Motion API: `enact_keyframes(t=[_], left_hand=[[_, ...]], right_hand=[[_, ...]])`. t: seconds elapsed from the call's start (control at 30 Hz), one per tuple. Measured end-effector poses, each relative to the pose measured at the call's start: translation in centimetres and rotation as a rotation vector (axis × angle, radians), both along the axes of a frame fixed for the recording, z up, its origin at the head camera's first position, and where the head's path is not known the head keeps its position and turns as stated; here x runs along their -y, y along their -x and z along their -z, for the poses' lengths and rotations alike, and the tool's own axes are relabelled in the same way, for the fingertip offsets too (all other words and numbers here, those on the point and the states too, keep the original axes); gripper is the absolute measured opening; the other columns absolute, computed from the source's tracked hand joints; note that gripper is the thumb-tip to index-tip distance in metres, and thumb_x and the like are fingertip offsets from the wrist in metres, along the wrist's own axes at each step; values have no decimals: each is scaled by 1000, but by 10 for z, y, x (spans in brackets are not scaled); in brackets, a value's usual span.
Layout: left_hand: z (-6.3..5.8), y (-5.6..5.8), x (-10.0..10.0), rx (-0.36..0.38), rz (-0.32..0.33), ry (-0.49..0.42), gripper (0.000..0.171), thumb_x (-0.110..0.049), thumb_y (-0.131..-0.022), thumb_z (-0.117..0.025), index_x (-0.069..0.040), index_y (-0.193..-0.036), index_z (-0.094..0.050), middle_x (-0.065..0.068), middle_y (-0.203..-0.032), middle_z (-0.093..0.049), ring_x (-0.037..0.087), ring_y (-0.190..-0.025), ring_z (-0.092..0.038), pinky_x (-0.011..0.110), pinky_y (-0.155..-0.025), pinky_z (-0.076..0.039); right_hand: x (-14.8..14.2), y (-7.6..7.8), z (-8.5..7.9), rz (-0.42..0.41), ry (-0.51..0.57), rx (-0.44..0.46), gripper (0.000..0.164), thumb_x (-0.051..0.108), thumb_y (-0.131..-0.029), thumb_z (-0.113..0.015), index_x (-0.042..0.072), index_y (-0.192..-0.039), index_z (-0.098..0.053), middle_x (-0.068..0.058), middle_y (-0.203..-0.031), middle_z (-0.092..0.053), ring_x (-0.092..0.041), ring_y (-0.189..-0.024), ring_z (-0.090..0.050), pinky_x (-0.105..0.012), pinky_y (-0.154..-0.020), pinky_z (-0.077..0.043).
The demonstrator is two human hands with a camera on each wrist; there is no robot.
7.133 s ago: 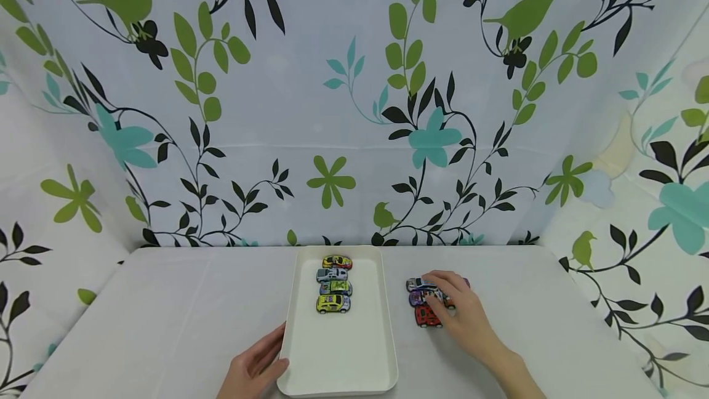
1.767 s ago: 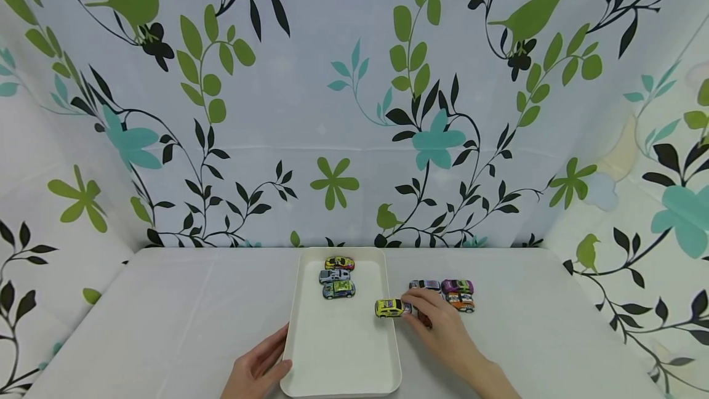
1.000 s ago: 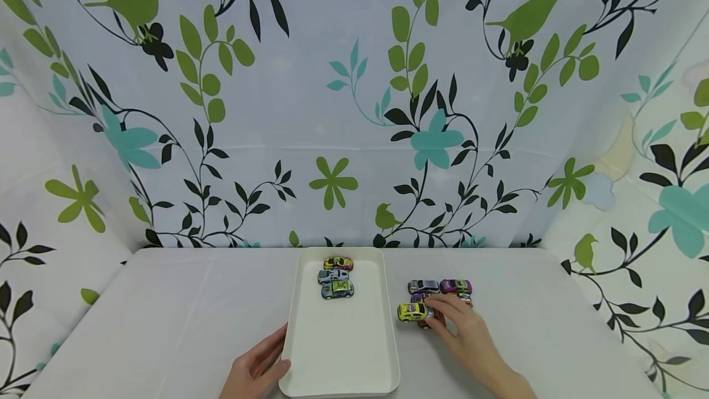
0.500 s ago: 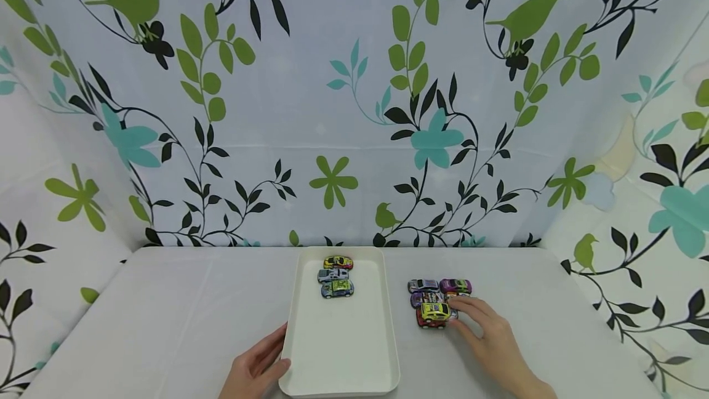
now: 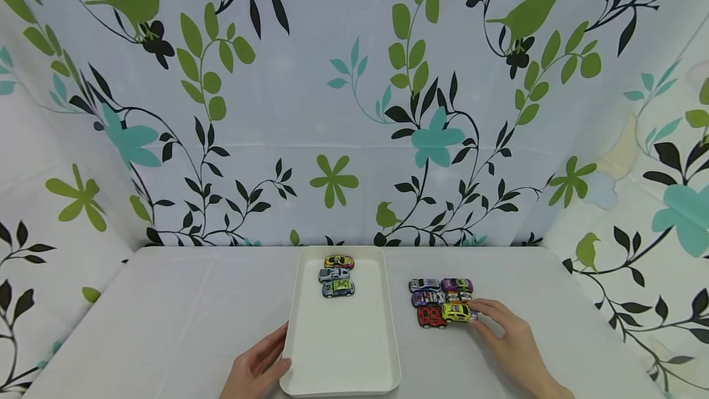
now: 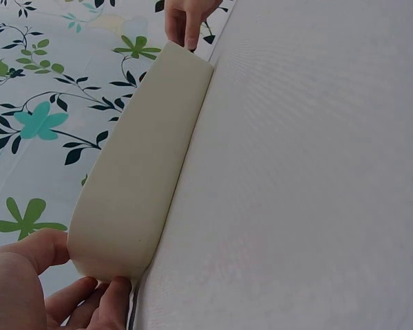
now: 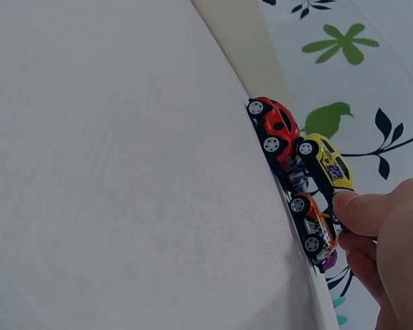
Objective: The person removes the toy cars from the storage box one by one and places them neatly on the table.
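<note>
And here's the right hand [image 5: 506, 340] with the yellow car [image 5: 456, 312] pinched at one end, that end lost behind the thumb [image 7: 365, 210] in the right wrist view. The car is out among the right-hand cluster, just beside the red car [image 5: 431, 318], and from low down it shows raised above the table [image 5: 554, 300]. It screens part of the orange car [image 5: 456, 296] from the head camera. Low down, the magenta car [image 5: 456, 285] is a mere purple sliver, while the silver car [image 5: 424, 286] can't be made out at all; the purple car [image 5: 427, 298] shows as a scrap between its neighbours.

Over to the left hand [image 5: 255, 365], gripping the near left corner of the tray [image 5: 343, 350], some fingertips tucked out of sight from above, the wrist cut off by the frame. The left wrist camera gets only the tray's outer wall, its contents hidden.

What a change! Seven seconds back the yellow car sat fourth in the tray's column; three cars [image 5: 338, 289] remain there. Half a second ago it covered the red one, now uncovered. The left hand hasn't budged.
</note>
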State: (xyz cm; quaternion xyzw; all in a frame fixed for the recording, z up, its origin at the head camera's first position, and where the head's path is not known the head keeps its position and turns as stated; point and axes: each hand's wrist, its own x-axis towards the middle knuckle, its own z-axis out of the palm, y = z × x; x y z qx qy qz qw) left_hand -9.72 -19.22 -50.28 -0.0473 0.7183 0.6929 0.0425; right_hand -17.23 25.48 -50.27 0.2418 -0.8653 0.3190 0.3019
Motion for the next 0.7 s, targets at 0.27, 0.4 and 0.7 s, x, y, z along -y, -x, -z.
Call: enact_keyframes(t=[0.27, 0.4, 0.7], left_hand=[[0, -1, 0, 23, 12, -19, 67, -19, -91, -73, 3, -148, -44, 22, -152, -43, 37, -141, -40, 26, -102, -52], [0, 0, 0, 21, 14, -21, 68, -19, -91, -73, 3, -148, -43, 22, -153, -42, 38, -141, -40, 26, -102, -52], [-1, 0, -1, 35, -3, -11, 65, -17, -92, -72, 4, -147, -44, 24, -152, -43, 40, -140, -42, 28, -101, -53]], right_hand=[[-8, 0, 9, 18, 36, 35, 47, -7, -72, -84, 14, -113, -74, 0, -111, -72, 4, -108, -62, 0, -98, -38], [-10, 1, 13, 13, 43, 30, 47, -9, -70, -84, 12, -111, -75, -2, -110, -73, 3, -109, -62, 0, -100, -38], [-13, 2, 19, 41, 22, 22, 46, -10, -67, -86, 10, -107, -75, 0, -107, -73, 3, -107, -63, 0, -99, -38]])
